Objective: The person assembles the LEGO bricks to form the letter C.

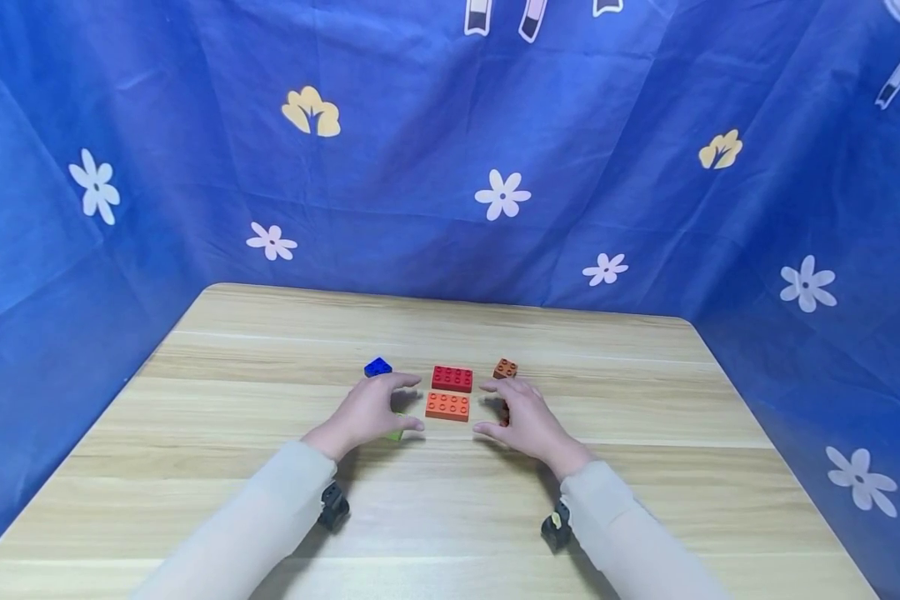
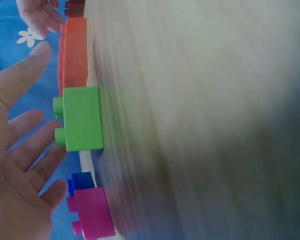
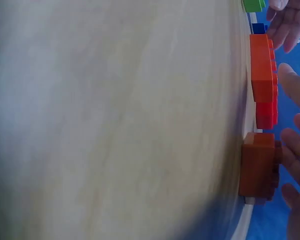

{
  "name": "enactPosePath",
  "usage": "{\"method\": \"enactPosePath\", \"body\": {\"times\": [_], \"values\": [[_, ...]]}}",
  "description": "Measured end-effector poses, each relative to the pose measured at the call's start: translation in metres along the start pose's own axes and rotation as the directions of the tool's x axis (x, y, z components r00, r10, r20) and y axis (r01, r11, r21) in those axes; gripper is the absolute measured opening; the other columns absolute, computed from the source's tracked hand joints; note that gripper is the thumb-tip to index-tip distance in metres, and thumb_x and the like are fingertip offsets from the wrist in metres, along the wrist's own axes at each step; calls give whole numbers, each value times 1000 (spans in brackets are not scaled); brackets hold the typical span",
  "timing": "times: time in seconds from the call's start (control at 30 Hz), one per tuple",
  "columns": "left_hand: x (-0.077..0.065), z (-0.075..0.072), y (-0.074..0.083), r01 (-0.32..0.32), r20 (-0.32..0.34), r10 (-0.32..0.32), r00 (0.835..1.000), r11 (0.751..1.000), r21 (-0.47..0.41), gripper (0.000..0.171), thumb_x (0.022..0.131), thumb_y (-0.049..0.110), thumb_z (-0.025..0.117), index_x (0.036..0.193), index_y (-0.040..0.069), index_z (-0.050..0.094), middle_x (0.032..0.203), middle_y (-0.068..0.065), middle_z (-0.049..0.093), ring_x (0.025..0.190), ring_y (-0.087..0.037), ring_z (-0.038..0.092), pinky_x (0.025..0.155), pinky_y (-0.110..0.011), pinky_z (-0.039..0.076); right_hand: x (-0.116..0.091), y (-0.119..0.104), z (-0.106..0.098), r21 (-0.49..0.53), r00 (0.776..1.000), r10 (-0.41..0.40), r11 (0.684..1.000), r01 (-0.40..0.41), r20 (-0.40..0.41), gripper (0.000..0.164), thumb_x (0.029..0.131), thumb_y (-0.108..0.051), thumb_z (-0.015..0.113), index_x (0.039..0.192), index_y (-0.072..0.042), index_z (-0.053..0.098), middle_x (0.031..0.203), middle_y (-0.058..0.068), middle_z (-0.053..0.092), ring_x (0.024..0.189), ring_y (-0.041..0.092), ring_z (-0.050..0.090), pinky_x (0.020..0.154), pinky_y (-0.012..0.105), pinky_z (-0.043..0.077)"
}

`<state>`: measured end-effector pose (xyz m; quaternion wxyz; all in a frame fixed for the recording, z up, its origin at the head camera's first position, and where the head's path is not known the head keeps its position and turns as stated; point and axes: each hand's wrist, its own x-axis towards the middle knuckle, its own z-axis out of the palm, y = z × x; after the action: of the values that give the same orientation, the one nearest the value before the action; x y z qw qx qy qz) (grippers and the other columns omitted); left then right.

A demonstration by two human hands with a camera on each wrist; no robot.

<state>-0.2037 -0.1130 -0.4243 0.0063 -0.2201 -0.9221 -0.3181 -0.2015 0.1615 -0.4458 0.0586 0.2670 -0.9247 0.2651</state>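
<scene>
Left hand: the left hand (image 1: 371, 408) is relaxed and grasps nothing, thumb and fingers spread apart, palm turned toward the middle of the table.
Right hand: the right hand (image 1: 528, 417) mirrors it, loose and spread, with nothing in its grasp (both thumbs lie on the near side).
Orange brick: the orange brick (image 1: 447, 407) lies flat between the two hands, studs up, apart from both.
Red brick: the red brick (image 1: 452, 378) lies just beyond the orange one, also studs up; whether their sides touch I cannot tell.
Beside the left hand: the green brick (image 2: 83, 119) sits by the thumb, mostly covered in the head view; the blue brick (image 1: 378, 367) shows past the fingers; the magenta brick (image 2: 93, 213) appears in the left wrist view, near the blue one. Whether a finger brushes the green brick is unclear.
Beside the right hand: one brown brick (image 1: 506, 368) stands just past the fingers, and a second brown piece (image 1: 505, 414) is partly hidden behind the hand.
Wrists: a dark device (image 1: 333, 507) sits at the left pale sleeve (image 1: 285, 492), another at the right.
Table: a light wood-grain table (image 1: 450, 517) bears all the bricks.
Backdrop: blue cloth (image 1: 405, 167) printed with white flowers and yellow shapes.
</scene>
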Motion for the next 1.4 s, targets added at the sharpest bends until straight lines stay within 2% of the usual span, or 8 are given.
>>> {"method": "enactPosePath", "body": {"times": [0.33, 0.63, 0.9, 1.17, 1.4], "values": [[11, 5, 3, 52, 37, -49, 998, 996, -72, 62, 66, 21, 87, 121, 4, 63, 120, -10, 64, 110, -29, 59, 96, -44, 44, 11, -2, 8, 11, 1000, 27, 1000, -27, -6, 56, 77, -35, 80, 121, -7, 62, 124, 8, 61, 120, 29, 50, 107, 48, 29], [18, 10, 5, 90, 63, -86, 994, 994, -57, 54, 67, 18, 86, 115, 4, 67, 116, -10, 65, 111, -29, 58, 99, -43, 42, 19, -2, 12, -29, 1000, 14, 999, -14, 7, 52, 76, -40, 79, 117, -11, 66, 116, 3, 66, 113, 24, 56, 104, 43, 33], [22, 13, 8, 114, 82, -109, 991, 992, -52, 45, 72, 14, 83, 114, 6, 68, 114, -8, 66, 112, -28, 58, 99, -43, 42, 23, -2, 16, -85, 1000, -27, 996, 27, 2, 45, 77, -40, 78, 113, -13, 69, 109, 0, 68, 107, 20, 60, 99, 41, 37], [24, 16, 6, 113, 69, -109, 992, 992, -50, 40, 73, 13, 82, 111, 7, 69, 111, -7, 67, 109, -26, 59, 97, -41, 44, 24, -3, 18, -83, 999, -37, 996, 37, -4, 41, 79, -37, 77, 109, -12, 70, 106, 0, 69, 104, 18, 61, 97, 40, 38], [20, 13, 7, 110, 79, -104, 991, 991, -76, 39, 73, 12, 82, 110, 7, 70, 113, -8, 67, 110, -28, 58, 98, -44, 42, 21, -5, 14, -55, 999, -39, 998, 40, 13, 39, 80, -35, 77, 110, -12, 70, 108, -1, 69, 104, 17, 61, 98, 40, 39]]}}
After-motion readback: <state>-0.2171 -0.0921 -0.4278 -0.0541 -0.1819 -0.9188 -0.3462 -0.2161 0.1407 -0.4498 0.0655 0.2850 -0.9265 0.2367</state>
